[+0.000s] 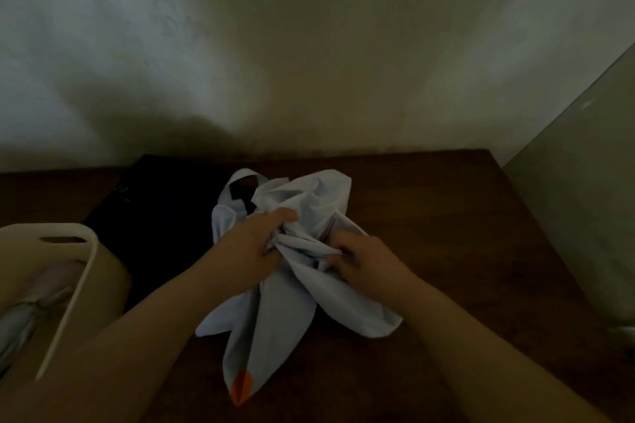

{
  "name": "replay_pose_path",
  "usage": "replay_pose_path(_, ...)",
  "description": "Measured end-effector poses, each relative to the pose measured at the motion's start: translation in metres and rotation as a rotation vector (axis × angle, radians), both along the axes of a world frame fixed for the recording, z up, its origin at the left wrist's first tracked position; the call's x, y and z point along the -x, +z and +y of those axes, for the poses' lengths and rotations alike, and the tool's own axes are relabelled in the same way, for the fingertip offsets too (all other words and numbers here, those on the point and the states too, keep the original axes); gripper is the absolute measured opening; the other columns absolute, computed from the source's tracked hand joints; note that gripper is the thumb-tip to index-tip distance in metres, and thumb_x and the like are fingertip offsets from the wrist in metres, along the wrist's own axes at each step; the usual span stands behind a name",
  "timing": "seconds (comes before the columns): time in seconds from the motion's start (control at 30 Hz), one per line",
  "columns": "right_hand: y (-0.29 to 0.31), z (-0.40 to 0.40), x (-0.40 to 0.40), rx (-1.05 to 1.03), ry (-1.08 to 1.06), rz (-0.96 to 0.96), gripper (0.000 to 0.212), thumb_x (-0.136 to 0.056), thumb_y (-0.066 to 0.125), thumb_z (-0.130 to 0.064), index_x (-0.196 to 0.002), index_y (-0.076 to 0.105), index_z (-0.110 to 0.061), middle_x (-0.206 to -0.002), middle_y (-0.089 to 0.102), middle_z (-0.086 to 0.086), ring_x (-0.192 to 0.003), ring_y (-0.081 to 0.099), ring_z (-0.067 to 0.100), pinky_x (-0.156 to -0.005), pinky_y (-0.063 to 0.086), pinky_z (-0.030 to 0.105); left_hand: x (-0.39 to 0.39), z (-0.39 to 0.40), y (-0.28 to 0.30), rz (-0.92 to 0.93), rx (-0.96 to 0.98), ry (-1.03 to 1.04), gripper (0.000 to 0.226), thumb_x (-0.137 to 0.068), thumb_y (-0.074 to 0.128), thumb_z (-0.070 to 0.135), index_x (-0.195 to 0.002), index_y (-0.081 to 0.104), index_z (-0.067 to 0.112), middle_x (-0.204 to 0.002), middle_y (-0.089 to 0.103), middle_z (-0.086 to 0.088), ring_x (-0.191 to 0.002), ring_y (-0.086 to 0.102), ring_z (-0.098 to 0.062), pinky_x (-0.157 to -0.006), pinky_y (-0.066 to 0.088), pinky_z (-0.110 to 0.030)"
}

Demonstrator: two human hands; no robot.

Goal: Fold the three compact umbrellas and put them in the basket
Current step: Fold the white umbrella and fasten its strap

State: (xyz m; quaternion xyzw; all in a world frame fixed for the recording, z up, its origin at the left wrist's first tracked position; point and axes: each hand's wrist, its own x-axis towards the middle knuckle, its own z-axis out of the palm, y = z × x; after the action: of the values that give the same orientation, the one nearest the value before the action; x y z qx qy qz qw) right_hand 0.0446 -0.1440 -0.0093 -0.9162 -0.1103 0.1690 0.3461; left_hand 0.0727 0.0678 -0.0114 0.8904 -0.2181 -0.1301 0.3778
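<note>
Umbrella in hand: a pale blue-white umbrella [275,302] lies collapsed but loose at the middle of the table [446,233], its panels splayed toward the near edge, one tipped with an orange tab [241,388]; something dark shows through a gap in the cloth at its far end.
Left hand: the left hand [256,244] is curled into the bunched fabric at the umbrella's middle, gathering it.
Right hand: the right hand [360,259] pinches a fold of the same cloth just beside the left, fingers bent round it.
Step, as I judge it: pleats are being gathered for wrapping; no strap is fastened yet that I can see.
Basket: a cream basket [74,285] sits at the table's left edge, near corner, with a handle slot in its rim.
Done: one pale, tied bundle [31,312] lies inside the basket, likely a folded umbrella.
Left: a black mass [161,216] lies flat between the basket and the pale umbrella, toward the far edge; probably the third umbrella, not yet folded, though the dim light leaves that uncertain.
Progress: roughly one of three finished, the second under way.
Surroundings: a plain wall [309,62] rises behind the far edge.
</note>
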Motion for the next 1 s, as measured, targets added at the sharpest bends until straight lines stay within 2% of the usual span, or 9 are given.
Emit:
replay_pose_path(0.13, -0.007, 0.012, 0.004, 0.047, -0.153, -0.038, 0.015, -0.089, 0.060, -0.032, -0.092, 0.050, -0.022, -0.076, 0.049, -0.014, -0.065, 0.046, 0.001, -0.054, 0.035, 0.012, -0.002, -0.006, -0.002, -0.128, -0.150, -0.031, 0.056, -0.076, 0.026, 0.050, -0.122, 0.049, 0.029, -0.101, 0.055, -0.002, -0.087, 0.054, -0.017, -0.074, 0.043, -0.023)
replay_pose_path(0.23, -0.013, 0.022, 0.000, 0.058, -0.248, 0.045, 0.023, -0.090, 0.060, -0.029, -0.107, 0.051, -0.016, -0.091, 0.055, -0.008, -0.070, 0.045, 0.001, -0.054, 0.035, 0.010, -0.001, -0.011, 0.003, -0.153, -0.236, -0.067, 0.053, -0.080, 0.030, 0.040, -0.126, 0.051, 0.027, -0.112, 0.051, -0.004, -0.096, 0.053, -0.021, -0.077, 0.040, -0.024)
replay_pose_path(0.37, -0.008, 0.017, -0.002, 0.083, -0.190, -0.025, 0.020, -0.093, 0.053, -0.011, -0.112, 0.060, -0.011, -0.113, 0.062, 0.003, -0.091, 0.053, 0.011, -0.083, 0.041, 0.012, 0.003, -0.015, 0.012, -0.221, -0.298, -0.084, 0.039, -0.085, 0.040, 0.019, -0.119, 0.059, 0.019, -0.116, 0.055, -0.010, -0.099, 0.056, -0.027, -0.079, 0.039, -0.023)
replay_pose_path(0.47, 0.000, 0.003, 0.000, 0.008, -0.037, -0.100, 0.032, -0.092, 0.052, -0.002, -0.120, 0.062, -0.014, -0.122, 0.060, 0.003, -0.107, 0.052, 0.011, -0.086, 0.032, 0.002, 0.003, -0.012, 0.023, -0.328, -0.316, -0.085, 0.038, -0.081, 0.040, 0.015, -0.110, 0.065, 0.012, -0.108, 0.060, -0.017, -0.089, 0.062, -0.034, -0.072, 0.039, -0.025)
replay_pose_path(0.57, -0.006, -0.006, 0.001, 0.072, -0.071, -0.106, 0.038, -0.092, 0.049, 0.002, -0.124, 0.060, -0.013, -0.127, 0.060, 0.006, -0.116, 0.053, 0.019, -0.087, 0.028, 0.003, 0.001, -0.019, 0.026, -0.295, -0.427, -0.124, 0.039, -0.091, 0.043, 0.012, -0.129, 0.052, 0.019, -0.130, 0.046, -0.012, -0.110, 0.053, -0.030, -0.087, 0.040, -0.027)
replay_pose_path(0.67, -0.014, 0.001, 0.005, 0.007, -0.052, -0.132, 0.033, -0.087, 0.055, 0.003, -0.116, 0.064, -0.011, -0.115, 0.065, 0.007, -0.100, 0.059, 0.014, -0.078, 0.035, 0.000, 0.002, -0.028, 0.023, -0.206, -0.573, -0.145, 0.041, -0.094, 0.043, 0.019, -0.134, 0.043, 0.023, -0.137, 0.037, -0.008, -0.116, 0.048, -0.026, -0.099, 0.039, -0.031)
replay_pose_path(0.77, -0.019, 0.007, 0.000, 0.071, -0.134, -0.105, 0.026, -0.090, 0.054, -0.005, -0.114, 0.061, -0.012, -0.117, 0.063, 0.007, -0.100, 0.057, 0.015, -0.081, 0.041, 0.011, 0.007, -0.034, 0.018, -0.250, -0.626, -0.158, 0.041, -0.095, 0.042, 0.021, -0.135, 0.041, 0.022, -0.135, 0.038, -0.009, -0.113, 0.051, -0.025, -0.095, 0.042, -0.031)
replay_pose_path(0.83, -0.028, 0.010, -0.004, 0.242, -0.116, -0.097, 0.028, -0.095, 0.051, -0.017, -0.122, 0.056, -0.013, -0.128, 0.056, 0.006, -0.114, 0.051, 0.018, -0.096, 0.036, 0.021, 0.009, -0.040, 0.019, -0.275, -0.630, -0.155, 0.041, -0.094, 0.043, 0.023, -0.135, 0.040, 0.021, -0.134, 0.037, -0.011, -0.110, 0.052, -0.026, -0.094, 0.045, -0.032)
replay_pose_path(1.0, -0.040, 0.010, -0.009, 0.371, -0.147, -0.174, 0.033, -0.097, 0.048, -0.022, -0.128, 0.055, -0.017, -0.136, 0.051, 0.002, -0.126, 0.041, 0.017, -0.102, 0.028, 0.022, 0.008, -0.052, 0.020, -0.231, -0.612, -0.170, 0.040, -0.092, 0.045, 0.026, -0.131, 0.040, 0.021, -0.129, 0.033, -0.012, -0.105, 0.049, -0.029, -0.086, 0.048, -0.036)
